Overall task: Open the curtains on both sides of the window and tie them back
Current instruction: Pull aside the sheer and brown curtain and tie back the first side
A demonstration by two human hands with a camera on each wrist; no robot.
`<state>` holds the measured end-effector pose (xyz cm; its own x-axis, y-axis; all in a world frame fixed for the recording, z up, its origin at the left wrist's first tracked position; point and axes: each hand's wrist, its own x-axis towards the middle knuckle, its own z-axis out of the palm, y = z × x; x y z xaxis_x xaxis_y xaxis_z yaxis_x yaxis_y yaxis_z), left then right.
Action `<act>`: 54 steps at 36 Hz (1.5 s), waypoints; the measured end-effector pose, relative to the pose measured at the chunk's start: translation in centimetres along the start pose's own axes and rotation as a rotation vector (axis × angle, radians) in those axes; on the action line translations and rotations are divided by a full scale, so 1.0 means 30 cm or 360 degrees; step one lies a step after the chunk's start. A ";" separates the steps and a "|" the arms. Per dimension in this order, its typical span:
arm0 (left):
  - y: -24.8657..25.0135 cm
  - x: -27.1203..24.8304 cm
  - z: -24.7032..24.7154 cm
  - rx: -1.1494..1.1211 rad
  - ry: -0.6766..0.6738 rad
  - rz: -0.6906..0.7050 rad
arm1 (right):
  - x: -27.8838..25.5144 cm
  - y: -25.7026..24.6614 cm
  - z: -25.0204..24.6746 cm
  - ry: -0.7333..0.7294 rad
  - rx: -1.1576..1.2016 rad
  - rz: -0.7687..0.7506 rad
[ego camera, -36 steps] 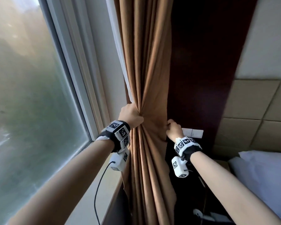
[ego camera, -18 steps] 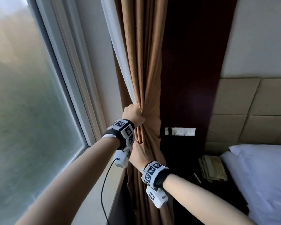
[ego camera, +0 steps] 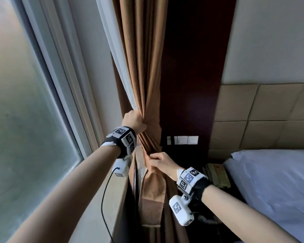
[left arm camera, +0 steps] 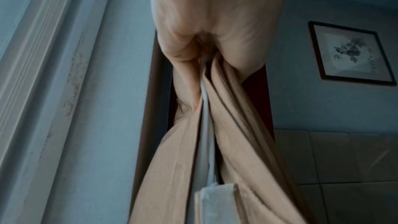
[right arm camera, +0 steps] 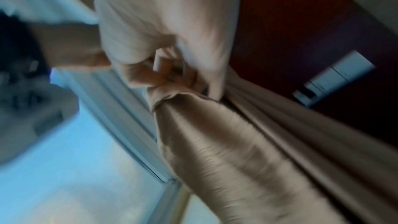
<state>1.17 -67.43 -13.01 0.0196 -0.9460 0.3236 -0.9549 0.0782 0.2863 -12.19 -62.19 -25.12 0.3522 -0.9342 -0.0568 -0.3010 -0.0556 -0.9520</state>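
The brown curtain (ego camera: 144, 67) with its white sheer lining (ego camera: 116, 58) is bunched at the window's right side. My left hand (ego camera: 141, 120) grips the gathered bunch at waist height; in the left wrist view the hand (left arm camera: 204, 43) squeezes the folds (left arm camera: 237, 142) together. Just below it, my right hand (ego camera: 152, 157) pinches the top of a flat brown tie-back band (ego camera: 154, 190) that hangs down in front of the curtain. The blurred right wrist view shows the fingers (right arm camera: 165, 72) curled round that fabric (right arm camera: 215, 142).
The window pane (ego camera: 25, 120) and its sill (ego camera: 98, 207) lie to the left. A dark wood panel (ego camera: 191, 85) with a switch plate (ego camera: 182, 140) stands right of the curtain. Further right are a telephone (ego camera: 216, 176) and a white pillow (ego camera: 270, 181).
My right hand left the curtain's right edge, dropped below the left hand and now pinches the tie-back band. The left hand has kept its grip on the bunch.
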 end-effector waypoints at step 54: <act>-0.031 -0.004 -0.031 -0.0044 -0.0061 0.0196 | 0.020 -0.154 -0.494 0.0070 -0.1520 0.0121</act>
<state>2.32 -67.11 -12.47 -0.1095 -0.9400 0.3232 -0.9408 0.2029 0.2715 -23.71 -67.71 -16.30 0.2741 -0.9585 -0.0782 -0.9239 -0.2399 -0.2982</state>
